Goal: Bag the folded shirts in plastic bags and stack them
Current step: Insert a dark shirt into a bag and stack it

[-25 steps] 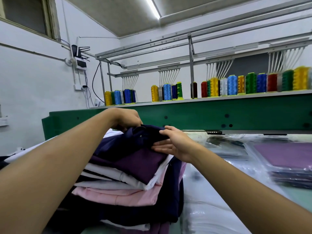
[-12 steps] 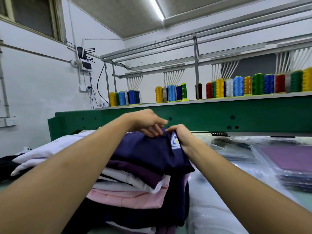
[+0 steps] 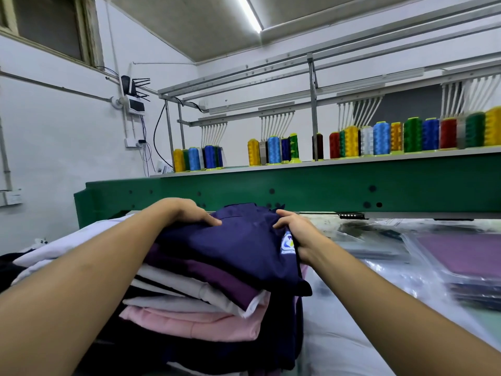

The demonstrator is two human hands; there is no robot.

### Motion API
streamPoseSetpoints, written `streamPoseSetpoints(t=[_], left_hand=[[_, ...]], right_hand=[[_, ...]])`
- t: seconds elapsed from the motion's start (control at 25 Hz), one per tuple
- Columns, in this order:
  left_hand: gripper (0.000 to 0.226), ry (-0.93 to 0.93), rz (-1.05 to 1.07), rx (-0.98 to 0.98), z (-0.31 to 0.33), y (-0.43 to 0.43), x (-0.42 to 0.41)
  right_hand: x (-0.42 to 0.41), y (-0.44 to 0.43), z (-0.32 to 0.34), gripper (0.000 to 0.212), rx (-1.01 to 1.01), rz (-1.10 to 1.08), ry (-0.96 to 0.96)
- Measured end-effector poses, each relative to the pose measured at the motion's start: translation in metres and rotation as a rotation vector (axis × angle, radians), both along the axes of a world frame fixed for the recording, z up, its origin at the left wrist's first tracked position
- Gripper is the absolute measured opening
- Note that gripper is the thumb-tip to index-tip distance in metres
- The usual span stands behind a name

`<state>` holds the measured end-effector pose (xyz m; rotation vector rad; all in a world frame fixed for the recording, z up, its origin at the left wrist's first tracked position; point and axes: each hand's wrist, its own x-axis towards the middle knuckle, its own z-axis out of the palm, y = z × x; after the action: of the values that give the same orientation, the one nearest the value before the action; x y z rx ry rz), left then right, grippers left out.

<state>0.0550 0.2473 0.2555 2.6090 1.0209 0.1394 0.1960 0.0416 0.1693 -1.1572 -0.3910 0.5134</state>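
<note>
Right hand (image 3: 295,232) pinches the soft, rectangular folded navy fabric shirt (image 3: 238,248) by its edge, atop a layered multicoloured shirt stack (image 3: 195,302). Left hand (image 3: 189,213) drapes over the opposite edge; grip indeterminable.

navy shirt (image 3: 238,245) on top: matt cloth, soft creases; badge (image 3: 288,241) on it looks stitched, slight sheen. shirt pile (image 3: 189,321) under it: same matt cloth. bags (image 3: 458,270) on rt: clear plastic, glossy, crinkly. machine beam (image 3: 325,185): green painted metal, smooth, semi-matt. thread cones (image 3: 381,138) shiny. overhead rack (image 3: 314,109): bare grey metal.
</note>
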Motion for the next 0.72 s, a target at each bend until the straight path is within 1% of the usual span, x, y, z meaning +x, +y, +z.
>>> streamPoseSetpoints(t=[0.04,0.12,0.16,0.2,0.24,0.36,0.4,0.48,0.56,0.6,0.64,0.72], left_hand=[[0.058,-0.029,-0.041,0.01,0.002,-0.003,0.003],[0.031,-0.081,-0.17,0.083,0.011,-0.014,0.011],[0.019,-0.073,-0.242,0.143,0.017,-0.024,0.016],[0.011,-0.049,-0.305,0.197,0.023,-0.037,0.02],[0.007,-0.025,-0.361,0.24,0.028,-0.051,0.024],[0.015,0.002,-0.491,0.279,0.037,-0.092,0.037],[0.014,0.004,-0.521,0.254,0.038,-0.104,0.041],[0.011,0.046,-0.57,0.127,0.04,-0.126,0.044],[0.013,0.117,-0.611,-0.063,0.041,-0.142,0.045],[0.015,0.119,-0.623,-0.141,0.041,-0.146,0.045],[0.016,0.088,-0.629,-0.21,0.042,-0.148,0.044],[0.016,-0.048,-0.644,-0.346,0.041,-0.147,0.045]], right_hand=[[0.0,0.0,0.001,0.055,0.0,0.02,0.002],[-0.002,-0.001,0.005,0.033,-0.004,0.062,0.006],[-0.003,-0.001,0.008,0.021,-0.014,0.096,0.009],[-0.005,-0.001,0.012,0.018,-0.024,0.117,0.004],[-0.004,0.001,0.015,0.024,-0.036,0.119,-0.013],[-0.002,0.007,0.022,0.05,-0.072,0.138,-0.056],[0.0,0.008,0.024,0.053,-0.073,0.128,-0.072],[0.004,0.006,0.026,0.05,-0.057,0.117,-0.055],[0.01,0.003,0.026,0.037,-0.011,0.139,-0.056],[0.012,0.001,0.025,0.028,0.011,0.13,-0.082],[0.013,-0.003,0.025,0.024,0.011,0.106,-0.092],[0.016,-0.013,0.027,0.019,0.0,0.064,-0.064]])
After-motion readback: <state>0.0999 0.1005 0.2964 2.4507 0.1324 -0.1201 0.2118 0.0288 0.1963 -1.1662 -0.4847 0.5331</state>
